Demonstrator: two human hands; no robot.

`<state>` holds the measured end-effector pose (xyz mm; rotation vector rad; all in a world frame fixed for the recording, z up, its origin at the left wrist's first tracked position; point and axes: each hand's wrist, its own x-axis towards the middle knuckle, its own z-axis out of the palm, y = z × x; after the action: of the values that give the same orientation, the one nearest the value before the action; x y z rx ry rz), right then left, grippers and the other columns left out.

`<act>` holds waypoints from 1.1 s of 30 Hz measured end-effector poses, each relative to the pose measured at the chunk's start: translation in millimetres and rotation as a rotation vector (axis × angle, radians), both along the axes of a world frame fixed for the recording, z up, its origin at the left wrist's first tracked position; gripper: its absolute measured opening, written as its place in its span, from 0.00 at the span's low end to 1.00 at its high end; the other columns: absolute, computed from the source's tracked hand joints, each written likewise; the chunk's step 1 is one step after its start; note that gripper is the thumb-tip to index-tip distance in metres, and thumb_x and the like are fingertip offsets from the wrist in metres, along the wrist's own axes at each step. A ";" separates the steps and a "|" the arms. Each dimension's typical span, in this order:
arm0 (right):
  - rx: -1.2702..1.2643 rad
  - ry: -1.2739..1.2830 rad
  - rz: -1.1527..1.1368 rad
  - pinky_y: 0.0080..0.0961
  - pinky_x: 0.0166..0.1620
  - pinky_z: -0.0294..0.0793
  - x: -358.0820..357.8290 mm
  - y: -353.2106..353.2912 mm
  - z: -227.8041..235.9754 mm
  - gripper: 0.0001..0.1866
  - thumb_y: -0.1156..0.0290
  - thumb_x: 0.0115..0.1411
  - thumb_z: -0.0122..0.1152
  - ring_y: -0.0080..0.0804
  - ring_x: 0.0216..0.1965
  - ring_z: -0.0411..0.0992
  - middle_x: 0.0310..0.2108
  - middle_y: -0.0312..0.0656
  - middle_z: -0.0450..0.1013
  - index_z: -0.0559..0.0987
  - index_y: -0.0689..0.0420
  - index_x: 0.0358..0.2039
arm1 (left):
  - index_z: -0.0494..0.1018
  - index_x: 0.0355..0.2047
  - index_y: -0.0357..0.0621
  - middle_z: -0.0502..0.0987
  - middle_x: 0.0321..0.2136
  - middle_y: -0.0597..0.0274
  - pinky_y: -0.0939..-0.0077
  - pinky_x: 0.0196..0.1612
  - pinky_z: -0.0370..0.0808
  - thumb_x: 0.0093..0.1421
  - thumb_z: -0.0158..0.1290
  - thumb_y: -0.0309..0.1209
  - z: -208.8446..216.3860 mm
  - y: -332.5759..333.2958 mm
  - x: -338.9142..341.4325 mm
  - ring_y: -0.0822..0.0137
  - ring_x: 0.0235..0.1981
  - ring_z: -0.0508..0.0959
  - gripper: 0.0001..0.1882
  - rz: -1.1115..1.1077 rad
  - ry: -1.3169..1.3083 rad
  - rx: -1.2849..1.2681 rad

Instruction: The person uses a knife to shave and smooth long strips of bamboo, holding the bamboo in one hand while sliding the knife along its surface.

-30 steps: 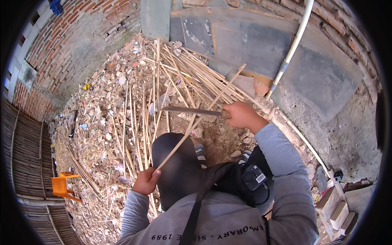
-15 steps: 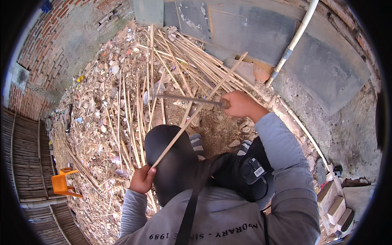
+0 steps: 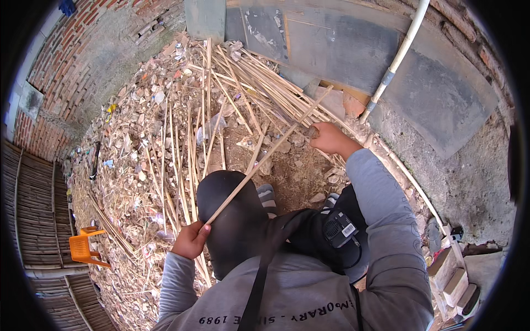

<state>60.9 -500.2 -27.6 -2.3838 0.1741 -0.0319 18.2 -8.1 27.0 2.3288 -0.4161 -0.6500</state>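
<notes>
Left hand gripped near end of long, pale, thin wooden strip, slanting over black-clad knee. Right hand was closed round brown tool handle beside strip.

Knife swung, right hand shifted
It no longer stretches leftward across the stick; the hand sits nearer the stick's far end.

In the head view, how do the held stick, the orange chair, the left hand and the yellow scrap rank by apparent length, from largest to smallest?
1. Held stick
2. Orange chair and left hand: too alike to rank
3. Yellow scrap
</notes>
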 end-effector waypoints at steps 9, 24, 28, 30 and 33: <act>-0.129 0.086 0.289 0.45 0.40 0.75 -1.1 11.1 18.8 0.16 0.66 0.46 0.65 0.55 0.34 0.76 0.28 0.55 0.76 0.79 0.61 0.36 | 0.71 0.26 0.34 0.69 0.17 0.63 0.69 0.27 0.66 0.72 0.48 0.48 -12.1 6.4 0.8 0.73 0.23 0.66 0.27 0.068 0.091 -0.076; -0.121 0.013 0.069 0.44 0.44 0.76 4.2 -23.2 -0.3 0.20 0.66 0.48 0.64 0.55 0.40 0.77 0.35 0.56 0.78 0.81 0.56 0.44 | 0.67 0.22 0.36 0.65 0.13 0.57 0.64 0.23 0.63 0.71 0.49 0.50 -10.9 -1.1 -7.4 0.69 0.18 0.64 0.29 0.047 -0.090 -0.031; -0.118 0.024 -0.015 0.44 0.47 0.76 1.8 -20.9 23.1 0.23 0.65 0.49 0.64 0.56 0.42 0.77 0.39 0.58 0.78 0.80 0.58 0.47 | 0.66 0.22 0.37 0.65 0.13 0.57 0.64 0.23 0.63 0.70 0.50 0.49 -13.6 1.5 -11.6 0.69 0.18 0.64 0.28 0.058 -0.155 0.040; -0.169 -0.149 0.032 0.45 0.40 0.75 -5.1 -13.0 18.8 0.17 0.64 0.52 0.65 0.57 0.36 0.76 0.30 0.58 0.76 0.79 0.62 0.38 | 0.67 0.23 0.37 0.65 0.15 0.62 0.68 0.24 0.62 0.71 0.49 0.50 -20.2 1.8 -7.7 0.72 0.20 0.63 0.28 0.076 -0.091 -0.067; -0.222 -0.091 0.210 0.48 0.38 0.73 -10.3 14.4 43.9 0.17 0.60 0.53 0.68 0.57 0.34 0.75 0.27 0.55 0.76 0.79 0.60 0.36 | 0.69 0.24 0.37 0.66 0.16 0.68 0.72 0.25 0.62 0.71 0.49 0.50 -26.2 9.5 -3.1 0.75 0.21 0.62 0.28 0.126 0.065 -0.149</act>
<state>50.6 -485.8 16.3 -2.6030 -0.1299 -0.0630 15.1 1.4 0.8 2.1670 -0.2760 -0.6110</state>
